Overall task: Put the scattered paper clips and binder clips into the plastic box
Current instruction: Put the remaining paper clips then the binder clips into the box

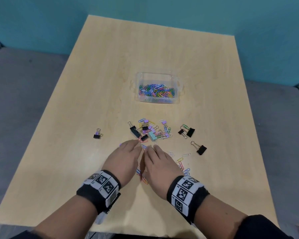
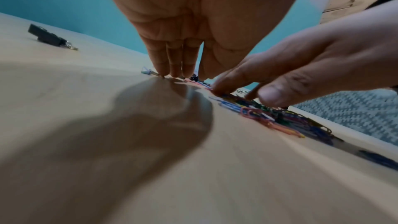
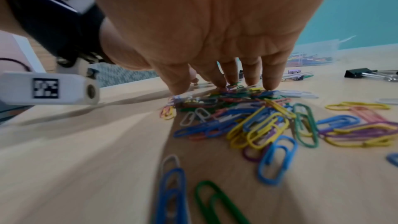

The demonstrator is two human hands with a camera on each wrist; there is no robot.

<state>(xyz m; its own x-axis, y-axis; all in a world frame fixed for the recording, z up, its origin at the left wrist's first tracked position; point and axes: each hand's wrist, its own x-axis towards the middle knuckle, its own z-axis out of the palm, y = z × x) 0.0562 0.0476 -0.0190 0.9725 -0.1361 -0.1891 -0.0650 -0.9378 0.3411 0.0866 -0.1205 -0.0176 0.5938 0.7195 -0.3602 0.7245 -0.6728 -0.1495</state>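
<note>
Plastic box [image 1: 177,87]: stands open, well beyond the hands toward the far half of the tabletop [image 1: 214,66]; its floor is already covered with a layer of coloured paper clips, no binder clips visible among them.
Paper clips left out [image 3: 254,123]: a thick multicoloured heap lies under and between the two hands, with loose ones trailing off to the right; a second tangle sits just beyond the fingertips, mixed with binder clips.
Binder clips left out [image 1: 135,131]: none seems boxed yet; black, lilac and one pale teal clip lie in the middle tangle, a black group [image 1: 187,131] to the right, one more black clip [image 1: 201,149] nearer, and a lone clip [image 1: 97,135] far to the left.
Right hand [image 1: 160,163]: palm down over the heap, fingers [image 3: 270,76] nearly straight and slightly spread, tips pressing on the clips; nothing pinched.
Left hand [image 1: 123,157]: palm down just beside the right, fingers [image 2: 174,60] straight and close together, tips on the tabletop at the heap's edge.
Progress: judged roughly halfway; a good share of the paper clips is in, all binder clips remain.
Step in hand: likely raking the near heap together for a scoop.
</note>
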